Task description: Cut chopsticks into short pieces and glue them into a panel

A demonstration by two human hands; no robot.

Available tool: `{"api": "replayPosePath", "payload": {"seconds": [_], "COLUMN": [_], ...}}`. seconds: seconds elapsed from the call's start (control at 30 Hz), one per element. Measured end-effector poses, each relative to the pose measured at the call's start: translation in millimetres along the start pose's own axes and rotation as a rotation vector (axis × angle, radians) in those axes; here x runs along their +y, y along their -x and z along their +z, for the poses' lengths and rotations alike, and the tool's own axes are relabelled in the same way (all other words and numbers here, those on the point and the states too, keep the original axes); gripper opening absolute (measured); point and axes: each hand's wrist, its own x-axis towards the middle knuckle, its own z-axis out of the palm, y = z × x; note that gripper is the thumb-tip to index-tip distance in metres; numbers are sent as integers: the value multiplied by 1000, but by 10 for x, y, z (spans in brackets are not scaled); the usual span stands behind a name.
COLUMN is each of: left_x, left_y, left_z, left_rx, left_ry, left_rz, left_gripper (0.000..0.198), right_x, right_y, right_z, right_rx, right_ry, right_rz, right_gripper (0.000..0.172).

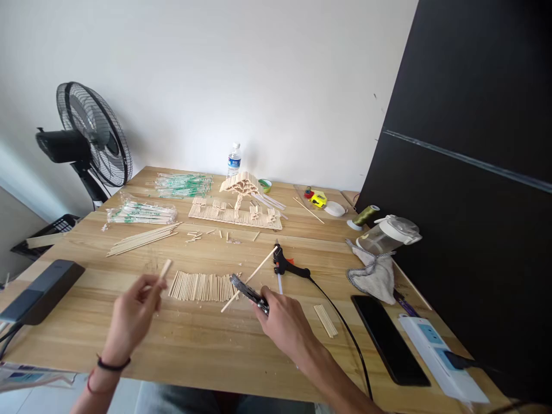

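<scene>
Between the fingers of my left hand (140,305) is a short wooden stick piece (165,268), perhaps more than one. My right hand (280,316) is closed around metal pliers (249,293), whose jaws point left. A long wooden stick (261,267) crosses behind the pliers; whether they touch it, I cannot tell. Between my hands, a row of short cut sticks (202,286) lies side by side on the table. Just beyond my right hand lies a black glue gun (284,261) with a glue stick in it. Farther back stands a small stick-built model (241,185) with a roof on a long base.
Long loose sticks (142,238) and wrapped stick packs (142,211) lie at the left. A water bottle (233,160) stands behind the model. At the right are a phone (388,339), a power strip (444,359), a cloth (373,270) and a clear jug (388,234).
</scene>
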Motion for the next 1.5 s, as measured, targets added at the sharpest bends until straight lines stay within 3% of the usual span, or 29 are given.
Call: {"api": "replayPosePath", "payload": {"seconds": [0.07, 0.13, 0.23, 0.3, 0.37, 0.43, 0.47, 0.53, 0.67, 1.07, 1.33, 1.5], "left_x": [-161, -264, -293, -220, -70, 139, 252, 458, 651, 632, 566, 486], "left_y": [-324, -591, -757, -668, -436, -131, 18, 254, 412, 386, 353, 273], "left_z": [-145, -231, -217, -108, 73, 311, 439, 677, 942, 901, 868, 735], "left_rx": [107, 143, 191, 219, 167, -15, -166, -354, -325, -192, -244, -213], "left_ry": [-70, -104, -129, -119, -77, 3, 127, 317, 397, 312, 312, 347], "left_rz": [-22, -14, 32, 87, 150, 206, 203, 132, 58, 117, 118, 44], "left_gripper": [40, 40, 47, 52, 52, 49, 47, 48, 49, 39, 39, 49], "right_x": [41, 51, 26, -6, -47, -104, -137, -208, -312, -330, -247, -90], "right_y": [-4, -7, -16, -24, -32, -39, -41, -42, -39, -48, -33, 49], "right_z": [-4, 0, 10, 17, 28, 43, 52, 67, 83, 170, 212, 224], "right_rx": [-40, -77, -122, -149, -176, -198, -207, -221, -235, -221, -174, -135], "right_ry": [13, 28, 48, 58, 66, 74, 78, 82, 82, 91, 65, -51], "right_rz": [18, 26, 24, 14, -7, -34, -49, -78, -116, -140, -184, -217], "right_gripper": [4, 7, 10, 10, 12, 14, 15, 18, 21, 24, 31, 24]}}
